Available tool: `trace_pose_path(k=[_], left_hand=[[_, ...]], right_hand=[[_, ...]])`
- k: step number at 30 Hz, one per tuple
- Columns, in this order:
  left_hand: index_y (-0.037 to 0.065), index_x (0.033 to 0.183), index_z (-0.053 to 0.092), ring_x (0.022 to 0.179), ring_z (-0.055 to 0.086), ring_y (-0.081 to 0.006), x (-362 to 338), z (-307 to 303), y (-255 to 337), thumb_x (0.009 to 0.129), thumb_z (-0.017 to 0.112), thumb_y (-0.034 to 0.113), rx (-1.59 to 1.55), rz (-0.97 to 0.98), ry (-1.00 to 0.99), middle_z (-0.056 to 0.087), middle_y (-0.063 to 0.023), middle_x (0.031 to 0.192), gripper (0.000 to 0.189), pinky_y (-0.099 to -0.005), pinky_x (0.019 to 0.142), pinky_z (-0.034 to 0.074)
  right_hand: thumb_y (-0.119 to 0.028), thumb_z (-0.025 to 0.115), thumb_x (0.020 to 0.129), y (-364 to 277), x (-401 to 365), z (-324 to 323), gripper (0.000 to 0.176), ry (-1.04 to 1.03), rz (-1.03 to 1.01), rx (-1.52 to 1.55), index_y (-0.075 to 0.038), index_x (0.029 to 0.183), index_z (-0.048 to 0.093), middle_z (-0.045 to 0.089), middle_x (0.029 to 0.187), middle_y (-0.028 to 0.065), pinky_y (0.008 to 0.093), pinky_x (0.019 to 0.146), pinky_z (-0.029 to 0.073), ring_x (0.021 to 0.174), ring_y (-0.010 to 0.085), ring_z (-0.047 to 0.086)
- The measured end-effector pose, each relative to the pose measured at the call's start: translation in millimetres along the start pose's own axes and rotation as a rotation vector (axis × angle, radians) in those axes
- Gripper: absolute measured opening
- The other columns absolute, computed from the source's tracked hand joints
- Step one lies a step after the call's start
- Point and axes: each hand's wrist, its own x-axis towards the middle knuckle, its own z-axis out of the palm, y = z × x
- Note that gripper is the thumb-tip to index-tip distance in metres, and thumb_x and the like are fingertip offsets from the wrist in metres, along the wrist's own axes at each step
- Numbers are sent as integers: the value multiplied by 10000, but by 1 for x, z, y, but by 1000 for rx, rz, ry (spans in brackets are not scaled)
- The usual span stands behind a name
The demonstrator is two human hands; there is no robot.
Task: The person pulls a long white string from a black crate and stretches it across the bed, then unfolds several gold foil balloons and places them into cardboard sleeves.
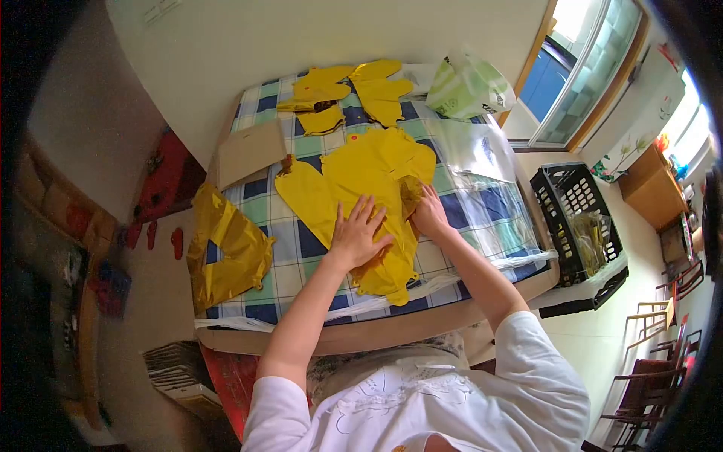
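A large, flat yellow foil balloon (361, 169), uninflated and with rounded lobes, lies on the checked tablecloth (271, 282) before me. My left hand (358, 237) rests palm down on its lower middle, fingers spread. At its right side, my right hand (429, 215) has its fingers bent around a folded, darker gold flap (410, 194) of the foil; the fingertips are partly hidden. To the left, a gold foil piece (226, 252) hangs over the table's edge. More flat yellow foil shapes (382, 90) lie at the far side.
A cardboard sheet (251, 154) lies at the table's left. Clear plastic (478, 151) and a green-and-white bag (471, 87) are at the right. Beside the table stands a black crate (572, 196) with plastic-wrapped contents. Stacked cardboard (181, 369) is on the floor at lower left.
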Motion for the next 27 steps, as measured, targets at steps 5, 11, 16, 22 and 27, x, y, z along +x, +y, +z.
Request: trace_pose_path(k=[5, 11, 16, 22, 27], left_hand=[[179, 1391, 392, 1394, 190, -271, 0, 10, 2, 874, 431, 584, 2, -9, -39, 230, -115, 1502, 657, -568, 1104, 87], [182, 1403, 371, 1393, 194, -274, -3, 22, 0, 881, 429, 572, -57, 12, 25, 241, -123, 1498, 655, -552, 1109, 95], [177, 1401, 371, 1388, 204, -288, -4, 19, 1, 886, 439, 545, -78, 9, 26, 249, -133, 1492, 637, -545, 1109, 114], [127, 1358, 402, 1364, 246, -313, -5, 17, 3, 890, 462, 491, -70, 22, 78, 303, -159, 1453, 596, -544, 1100, 145], [18, 1320, 379, 1331, 301, -327, -2, 25, -10, 892, 503, 328, -414, -82, 252, 350, -177, 1412, 543, -494, 1083, 241]], right_hand=[[-190, 565, 794, -5, 1, -3, 459, 7, 21, -23, -2, 1212, 547, 375, 1410, 161, 438, 1115, 219, 1327, 304, 308], [-192, 556, 812, -8, -1, -4, 439, 34, 19, -77, -28, 1219, 551, 372, 1416, 149, 470, 1112, 205, 1335, 293, 299], [-217, 552, 837, -14, 1, -5, 408, 27, -47, -68, -50, 1209, 562, 398, 1399, 138, 526, 1099, 193, 1325, 293, 321], [-289, 529, 890, -29, -1, -19, 347, -17, -125, -26, -146, 1200, 590, 442, 1368, 131, 554, 1075, 202, 1309, 289, 356], [-315, 526, 898, -26, -2, -16, 334, 29, -166, -19, -170, 1186, 609, 471, 1343, 134, 551, 1056, 231, 1291, 298, 381]])
